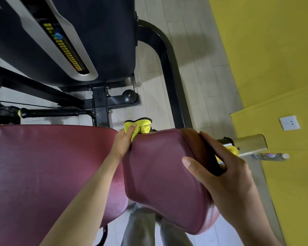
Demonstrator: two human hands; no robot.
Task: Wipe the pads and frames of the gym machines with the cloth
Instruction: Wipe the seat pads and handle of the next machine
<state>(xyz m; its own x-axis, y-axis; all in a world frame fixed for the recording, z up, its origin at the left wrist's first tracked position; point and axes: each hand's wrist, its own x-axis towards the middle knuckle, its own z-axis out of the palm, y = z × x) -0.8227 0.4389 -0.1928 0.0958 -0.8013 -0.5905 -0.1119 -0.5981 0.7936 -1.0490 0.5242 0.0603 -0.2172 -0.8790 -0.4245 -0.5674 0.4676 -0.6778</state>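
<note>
Two maroon pads fill the lower half of the head view: a large pad at the left and a smaller pad at the centre right. My left hand grips a yellow cloth at the far left corner of the smaller pad, in the gap between the two pads. My right hand holds the smaller pad's right edge, thumb on top and fingers curled over its dark side. The black frame tube curves away across the floor behind the pads.
A dark weight-stack housing with yellow plate labels stands at the upper left. A black handle bar lies just beyond the large pad. Yellow wall with a white socket is at the right. A plastic bottle lies by a grey post.
</note>
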